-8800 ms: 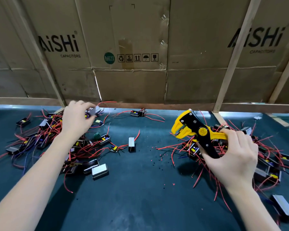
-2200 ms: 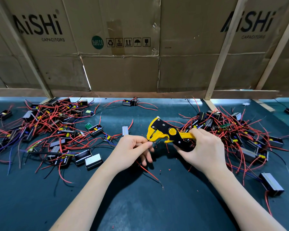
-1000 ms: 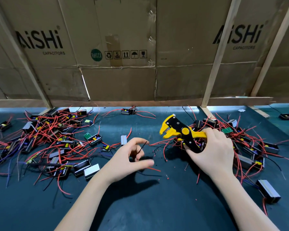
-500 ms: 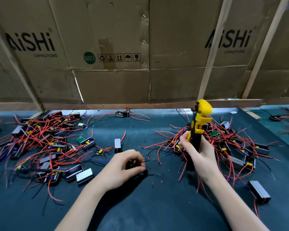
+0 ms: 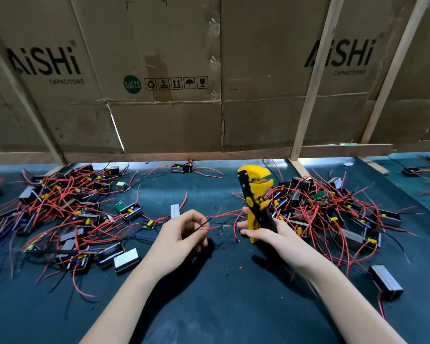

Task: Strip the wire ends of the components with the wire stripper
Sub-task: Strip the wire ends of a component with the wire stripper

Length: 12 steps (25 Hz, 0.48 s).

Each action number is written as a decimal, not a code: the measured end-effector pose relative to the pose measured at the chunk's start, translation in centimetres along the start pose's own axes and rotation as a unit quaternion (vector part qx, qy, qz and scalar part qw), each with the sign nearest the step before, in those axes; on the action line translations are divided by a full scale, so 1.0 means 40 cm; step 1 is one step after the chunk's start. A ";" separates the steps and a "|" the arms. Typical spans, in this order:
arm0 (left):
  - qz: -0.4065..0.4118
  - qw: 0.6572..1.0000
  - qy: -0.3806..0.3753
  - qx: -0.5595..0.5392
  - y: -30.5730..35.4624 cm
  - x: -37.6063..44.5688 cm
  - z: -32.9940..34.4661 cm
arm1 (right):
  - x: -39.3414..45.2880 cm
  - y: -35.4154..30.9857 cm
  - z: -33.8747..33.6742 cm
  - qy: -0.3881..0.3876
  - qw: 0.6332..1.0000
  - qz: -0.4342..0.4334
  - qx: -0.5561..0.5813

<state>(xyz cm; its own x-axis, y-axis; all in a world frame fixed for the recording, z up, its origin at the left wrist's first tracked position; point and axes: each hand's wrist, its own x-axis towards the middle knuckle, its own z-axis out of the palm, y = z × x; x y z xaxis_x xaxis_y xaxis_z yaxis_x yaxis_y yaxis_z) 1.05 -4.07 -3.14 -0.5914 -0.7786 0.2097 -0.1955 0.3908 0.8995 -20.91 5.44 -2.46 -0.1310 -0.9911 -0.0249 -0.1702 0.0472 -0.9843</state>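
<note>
Mid-task, between strips: the left hand (image 5: 181, 234) pinches a black wire (image 5: 201, 224) at desk (image 5: 209, 306) centre. The right hand (image 5: 266, 232), at its 3 o'clock, grips the upright stripper (image 5: 255, 194), jaws apart. Next, the wire end likely needs feeding between the jaws.

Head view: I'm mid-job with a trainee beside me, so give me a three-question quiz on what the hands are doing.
1. True or false: the wire stripper lies flat on the mat.
2. Which hand pinches the thin black wire? A) left B) right C) neither
3. Fill in: the stripper's head points ____.

Key:
1. False; the right hand holds it upright.
2. A; the left hand pinches it between thumb and fingers.
3. Up, clear of the wire.
</note>
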 end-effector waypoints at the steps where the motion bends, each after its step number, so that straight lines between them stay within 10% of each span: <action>1: -0.004 1.000 0.007 -0.014 -0.001 0.001 -0.001 | -0.001 -0.002 0.005 -0.005 1.000 -0.005 -0.004; 12: -0.039 0.989 0.096 -0.102 0.013 0.002 0.018 | -0.009 0.012 0.018 0.220 0.918 -0.157 -0.291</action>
<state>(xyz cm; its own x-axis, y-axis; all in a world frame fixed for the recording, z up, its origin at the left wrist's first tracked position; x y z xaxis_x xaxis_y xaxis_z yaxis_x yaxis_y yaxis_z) 0.35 -3.55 -2.94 -0.4165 -0.8894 0.1884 -0.0618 0.2344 0.9702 -20.25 5.72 -3.04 -0.3461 -0.8269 0.4432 -0.7430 -0.0469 -0.6677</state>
